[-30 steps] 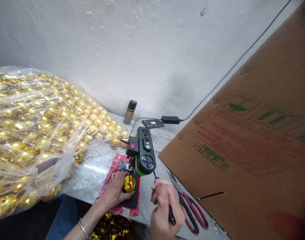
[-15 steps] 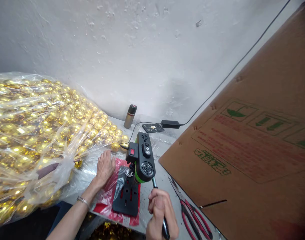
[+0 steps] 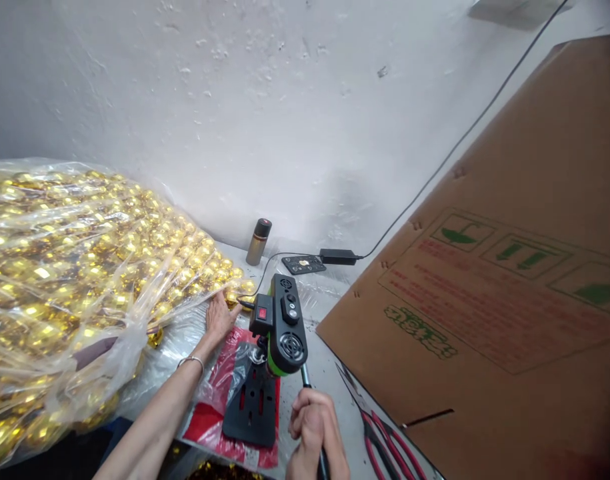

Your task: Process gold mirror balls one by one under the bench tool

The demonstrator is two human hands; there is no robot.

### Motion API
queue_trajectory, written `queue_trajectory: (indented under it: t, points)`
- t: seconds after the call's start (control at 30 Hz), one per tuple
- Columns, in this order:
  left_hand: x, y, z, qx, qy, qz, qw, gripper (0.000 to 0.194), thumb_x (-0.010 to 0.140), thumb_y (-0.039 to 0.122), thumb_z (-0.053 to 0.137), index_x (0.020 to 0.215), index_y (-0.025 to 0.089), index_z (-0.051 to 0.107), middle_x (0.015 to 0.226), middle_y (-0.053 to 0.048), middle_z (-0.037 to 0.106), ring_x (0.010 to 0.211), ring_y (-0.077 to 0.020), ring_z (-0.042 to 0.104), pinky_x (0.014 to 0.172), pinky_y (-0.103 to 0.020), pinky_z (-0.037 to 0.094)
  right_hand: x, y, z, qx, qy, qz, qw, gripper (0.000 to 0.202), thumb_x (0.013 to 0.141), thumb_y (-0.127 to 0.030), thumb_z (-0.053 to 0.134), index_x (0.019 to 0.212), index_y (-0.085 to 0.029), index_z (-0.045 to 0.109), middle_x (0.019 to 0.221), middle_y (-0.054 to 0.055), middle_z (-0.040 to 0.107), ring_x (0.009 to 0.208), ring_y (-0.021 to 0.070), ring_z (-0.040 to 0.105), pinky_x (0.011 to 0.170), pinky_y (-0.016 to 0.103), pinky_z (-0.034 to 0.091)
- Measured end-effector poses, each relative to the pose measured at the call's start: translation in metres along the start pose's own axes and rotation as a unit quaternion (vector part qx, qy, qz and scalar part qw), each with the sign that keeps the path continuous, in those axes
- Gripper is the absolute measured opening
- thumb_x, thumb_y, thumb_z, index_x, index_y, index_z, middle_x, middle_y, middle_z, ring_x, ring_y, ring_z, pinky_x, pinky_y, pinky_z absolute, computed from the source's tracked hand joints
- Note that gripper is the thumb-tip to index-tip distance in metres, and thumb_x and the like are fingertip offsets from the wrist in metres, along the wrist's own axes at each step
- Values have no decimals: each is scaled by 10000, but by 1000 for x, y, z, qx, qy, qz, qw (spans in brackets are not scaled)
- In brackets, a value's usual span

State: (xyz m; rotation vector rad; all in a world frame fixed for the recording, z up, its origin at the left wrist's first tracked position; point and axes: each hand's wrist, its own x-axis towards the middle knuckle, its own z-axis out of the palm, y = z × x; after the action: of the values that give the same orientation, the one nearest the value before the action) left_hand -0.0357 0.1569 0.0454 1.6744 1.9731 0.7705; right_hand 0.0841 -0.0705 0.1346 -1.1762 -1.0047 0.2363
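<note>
My right hand (image 3: 315, 430) is closed round the black-gripped lever (image 3: 306, 378) of a small bench drill press (image 3: 287, 327), with a black top cover, two round grilles and a red switch. Beneath its head, the black slotted base plate (image 3: 252, 413) lies on a red plastic bag (image 3: 205, 420). On the far left side of the press, my left hand (image 3: 221, 320) reaches to the gold balls (image 3: 219, 270) at the edge of a big clear plastic bag (image 3: 135, 327). Its thumb and fingers are apart at a ball; a firm hold cannot be made out.
Red-handled scissors (image 3: 385, 440) lie to the right, beside a large cardboard box (image 3: 485, 320). Behind the press are a dark-capped bottle (image 3: 259, 242), a black patterned plate (image 3: 303, 265) and a power adapter (image 3: 339, 257) with its cable. More gold pieces (image 3: 222, 471) show below the table edge.
My left hand has moved forward and right from beside the red bag to the gold balls. My right hand stays on the lever. The camera view has shifted slightly.
</note>
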Motion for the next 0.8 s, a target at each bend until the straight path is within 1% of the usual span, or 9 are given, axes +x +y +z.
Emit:
queue_trajectory:
  t: [0.13, 0.27, 0.37, 0.47, 0.57, 0.63, 0.7, 0.73, 0.8]
  points:
    - [5, 0, -5, -29, -21, -34, 999, 548, 1005, 363, 628, 1437, 65, 469, 1345, -285, 732, 1271, -351, 727, 1011, -380, 524, 0, 9, 0, 23, -3, -37, 999, 403, 1118, -281, 506, 730, -209, 586, 734, -9, 561, 574, 120, 488, 587, 301, 361]
    - [-4, -6, -13, -55, -49, -25, 997, 539, 982, 371, 643, 1445, 134, 500, 1306, -205, 768, 1221, -334, 748, 995, -371, 522, 6, 20, -2, 15, -7, -91, 996, 387, 1095, -241, 527, 711, -211, 559, 701, -5, 541, 574, 128, 499, 544, 288, 359]
    - [-20, -8, -16, -73, -83, 6, 994, 426, 871, 359, 746, 1253, 194, 656, 1195, -144, 798, 1148, -357, 760, 979, -390, 525, 13, 23, -6, 13, -32, -143, 989, 380, 1081, -178, 515, 705, -212, 553, 679, -13, 524, 566, 123, 507, 515, 268, 368]
    - [-41, -10, -17, -96, -98, 27, 990, 353, 762, 327, 800, 1078, 202, 703, 1132, -134, 787, 1134, -380, 743, 986, -415, 520, 18, 20, -8, 7, -49, -150, 988, 375, 1079, -152, 495, 713, -208, 559, 699, -9, 538, 572, 119, 519, 521, 261, 394]
    - [-62, -16, -19, -138, -110, 19, 984, 360, 772, 370, 769, 1071, 187, 690, 1062, -122, 789, 1065, -360, 752, 942, -414, 542, 20, 15, -9, -2, -61, -148, 987, 348, 1083, -161, 491, 751, -202, 590, 715, -8, 554, 551, 112, 507, 519, 259, 407]
    - [-76, -22, -22, -170, -117, 6, 978, 414, 851, 485, 695, 1124, 173, 682, 1048, -115, 797, 1037, -335, 759, 916, -402, 560, 20, 12, -8, -3, -60, -147, 987, 345, 1087, -171, 491, 759, -201, 593, 714, -10, 553, 549, 109, 506, 515, 252, 406]
    - [-91, -29, -23, -233, -119, -11, 965, 529, 928, 622, 572, 1187, 172, 675, 1127, -113, 798, 1089, -308, 751, 928, -385, 569, 20, 10, -5, 2, -50, -148, 988, 368, 1092, -178, 490, 735, -204, 573, 705, -11, 546, 568, 111, 518, 524, 242, 408]
    - [-99, -32, -23, -285, -121, -28, 950, 587, 936, 682, 536, 1204, 178, 671, 1168, -110, 793, 1117, -299, 743, 932, -379, 572, 19, 10, -4, 5, -43, -147, 988, 378, 1094, -180, 489, 725, -206, 563, 701, -12, 542, 576, 111, 522, 528, 237, 407]
    - [-113, -36, -19, -408, -138, -83, 899, 675, 881, 770, 571, 1222, 193, 648, 1196, -111, 784, 1111, -297, 746, 904, -384, 589, 18, 9, -2, 7, -35, -140, 990, 380, 1099, -188, 486, 726, -209, 554, 704, -14, 539, 582, 110, 520, 530, 231, 405]
